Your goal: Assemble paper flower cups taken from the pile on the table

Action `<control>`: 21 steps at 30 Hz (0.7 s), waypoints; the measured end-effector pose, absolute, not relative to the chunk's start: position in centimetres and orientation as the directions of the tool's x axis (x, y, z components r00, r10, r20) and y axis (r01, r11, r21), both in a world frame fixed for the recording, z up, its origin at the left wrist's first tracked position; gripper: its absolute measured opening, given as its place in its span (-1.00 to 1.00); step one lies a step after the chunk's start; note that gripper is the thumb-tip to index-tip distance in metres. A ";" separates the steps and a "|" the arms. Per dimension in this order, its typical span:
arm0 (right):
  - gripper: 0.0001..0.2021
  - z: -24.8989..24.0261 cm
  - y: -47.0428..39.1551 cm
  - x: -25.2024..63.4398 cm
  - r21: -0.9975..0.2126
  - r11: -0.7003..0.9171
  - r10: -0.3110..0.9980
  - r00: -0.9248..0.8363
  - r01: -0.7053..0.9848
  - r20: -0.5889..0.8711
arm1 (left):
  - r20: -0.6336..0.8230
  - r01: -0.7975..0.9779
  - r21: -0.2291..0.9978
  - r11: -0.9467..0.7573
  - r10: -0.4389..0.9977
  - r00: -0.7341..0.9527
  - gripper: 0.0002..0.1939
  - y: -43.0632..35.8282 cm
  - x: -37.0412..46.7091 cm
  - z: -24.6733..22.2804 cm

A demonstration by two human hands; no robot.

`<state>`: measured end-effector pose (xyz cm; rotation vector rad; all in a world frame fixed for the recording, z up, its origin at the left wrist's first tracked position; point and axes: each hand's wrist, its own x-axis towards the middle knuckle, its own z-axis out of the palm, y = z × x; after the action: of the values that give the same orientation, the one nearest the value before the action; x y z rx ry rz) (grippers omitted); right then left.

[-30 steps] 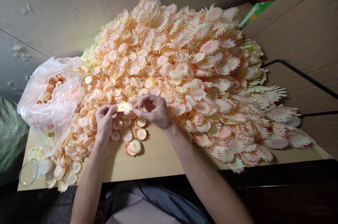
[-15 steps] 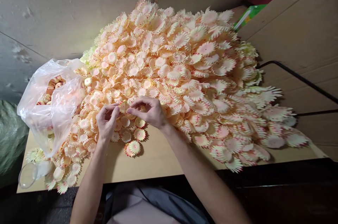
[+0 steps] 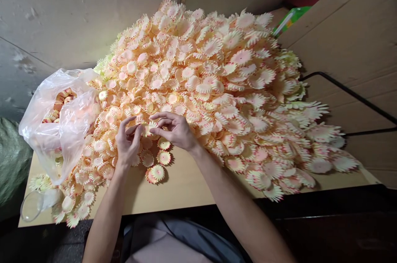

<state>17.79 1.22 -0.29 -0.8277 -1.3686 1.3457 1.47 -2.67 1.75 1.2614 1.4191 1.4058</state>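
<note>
Between my fingertips is a pale petal disc (image 3: 150,127) with a notched edge. My left hand (image 3: 128,141) pinches its left side with thumb and fingers. From the right, my right hand (image 3: 173,130) grips the other side between thumb and forefinger. Behind both hands rises a large heap of pale pink and cream petal discs (image 3: 198,72). Just below the hands, a few red-edged discs (image 3: 158,173) lie on the wooden tabletop (image 3: 186,184).
At the left sits a translucent plastic bag (image 3: 74,124) holding rolled pieces. A clear round lid or cup (image 3: 32,206) lies at the table's front left corner. Cardboard (image 3: 347,48) and a bent black rod (image 3: 356,93) stand on the right.
The disc between my hands has shifted slightly right and shows its face more. My left hand has moved a little right, its fingers spread wider above the thumb.
</note>
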 end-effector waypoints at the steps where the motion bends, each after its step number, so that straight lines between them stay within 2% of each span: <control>1: -0.62 -0.1 1.2 17.9 -0.970 0.128 0.943 -0.276 -0.207 0.184 | 0.118 0.135 0.987 -0.087 0.964 -0.237 -0.63 -2.7 1.5 1.9; 7: -0.64 1.1 1.1 19.0 -0.931 -0.031 0.851 -0.499 -0.365 0.167 | 0.034 0.018 0.999 -0.032 0.984 -0.175 -0.59 -3.2 2.1 2.5; 13: -0.64 1.4 1.1 20.0 -0.925 -0.093 0.740 -0.647 -0.368 0.183 | 0.018 -0.035 0.999 -0.023 0.992 -0.125 -0.63 -3.6 2.8 1.9; 16: -0.64 1.5 1.1 20.1 -0.928 -0.084 0.749 -0.637 -0.363 0.181 | 0.023 -0.076 0.997 -0.033 0.992 -0.127 -0.67 -3.5 2.8 1.6; 21: -0.64 1.5 1.2 19.3 -0.935 -0.018 0.894 -0.425 -0.355 0.144 | 0.066 -0.001 0.998 -0.068 0.974 -0.216 -0.63 -3.1 2.0 1.8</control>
<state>19.32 1.23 1.49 -0.6348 -1.2748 1.6295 1.99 -3.12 1.81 1.1413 1.3289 1.4236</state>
